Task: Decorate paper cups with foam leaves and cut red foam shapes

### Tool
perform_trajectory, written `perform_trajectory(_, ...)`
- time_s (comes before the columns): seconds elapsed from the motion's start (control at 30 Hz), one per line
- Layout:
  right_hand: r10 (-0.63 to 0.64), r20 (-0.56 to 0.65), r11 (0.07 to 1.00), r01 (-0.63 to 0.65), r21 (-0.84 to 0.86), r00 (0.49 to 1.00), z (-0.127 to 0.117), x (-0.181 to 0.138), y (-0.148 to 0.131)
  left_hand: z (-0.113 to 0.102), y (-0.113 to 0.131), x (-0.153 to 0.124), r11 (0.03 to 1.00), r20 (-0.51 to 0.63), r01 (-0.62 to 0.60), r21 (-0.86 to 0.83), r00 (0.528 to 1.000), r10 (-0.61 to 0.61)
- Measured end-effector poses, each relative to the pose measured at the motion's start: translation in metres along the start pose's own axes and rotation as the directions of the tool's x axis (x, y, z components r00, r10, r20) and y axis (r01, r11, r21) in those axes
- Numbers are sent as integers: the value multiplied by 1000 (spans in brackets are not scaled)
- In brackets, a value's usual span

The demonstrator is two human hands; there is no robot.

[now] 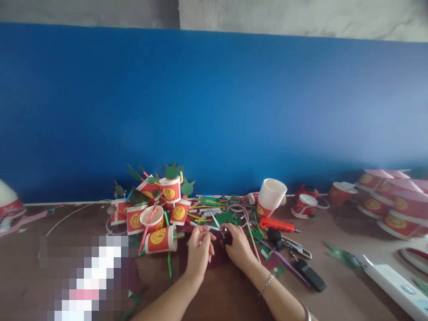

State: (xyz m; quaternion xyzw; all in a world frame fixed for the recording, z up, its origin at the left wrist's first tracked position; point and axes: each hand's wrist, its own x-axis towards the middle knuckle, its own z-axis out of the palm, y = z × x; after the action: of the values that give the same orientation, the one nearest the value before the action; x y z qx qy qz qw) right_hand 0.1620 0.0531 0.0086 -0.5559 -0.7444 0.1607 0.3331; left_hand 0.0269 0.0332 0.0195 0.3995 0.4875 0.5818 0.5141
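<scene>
My right hand (239,247) is wrapped round the dark handles of a pair of scissors (216,220). Their blades are spread and point up and to the left. Just left of the blades, my left hand (199,249) has its fingers curled together near the lower blade; what they pinch, if anything, is too small to make out. Dark red paper (217,261) lies on the table under both hands. Beyond the scissors are green paper scraps (229,218). A red paper cup (160,240) with a yellow print lies on its side to the left of my left hand.
Cup figures with green paper heads (172,171) crowd the back left. Colourful straws (200,205) lie behind my hands. To the right are stacked white cups (272,194), an orange cutter (279,224), keys with a black fob (310,274) and a white glue gun (394,283). A blue partition (214,111) stands behind.
</scene>
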Motion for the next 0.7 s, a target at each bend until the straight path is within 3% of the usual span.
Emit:
perform_trajectory(0.27,-15,24,999,14,32,1000,6,1,4,0,-3,0,1000,9,-8,23,1000,7)
perform_trajectory(0.4,-21,-23,995,23,92,1000,9,1,7,0,-6,1,999,13,4,40,1000,-4)
perform_trajectory(0.5,44,-61,957,-25,287,997,7,0,3,-1,-9,2,999,13,-9,44,1000,9)
perform_trajectory(0.6,116,-59,846,-67,530,992,1,-2,-4,-2,-12,3,996,18,-64,60,998,63)
perform_trajectory(0.7,157,-32,772,-102,627,987,-5,-4,-10,-2,-12,2,979,59,-148,140,988,141)
